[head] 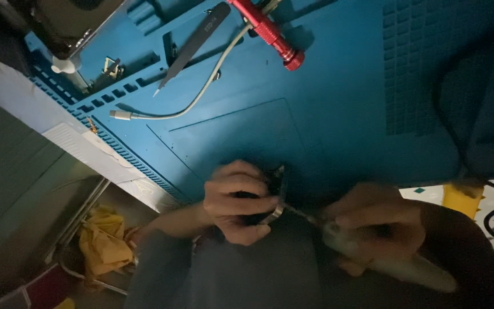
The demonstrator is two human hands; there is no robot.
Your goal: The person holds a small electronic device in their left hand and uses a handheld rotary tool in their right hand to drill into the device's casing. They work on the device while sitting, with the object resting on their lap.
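Item: small dark device (270, 194) with a metallic rim, held on edge at the near border of the blue work mat (327, 114), apparently so its rim meets the tool. Left hand (238, 200) wraps it, fingers pressed closed; right hand (381, 226) pinches a pale-handled screwdriver (373, 252), tip at the rim. Beyond: tweezers (192, 46), white cable (201, 94), red tool (270, 31).

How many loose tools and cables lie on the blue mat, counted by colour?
Red: 1, the screwdriver
Black: 1, the tweezers
White: 1, the cable
Total: 3
Not counted: the tool in the right hand and the small dark device in the left hand.
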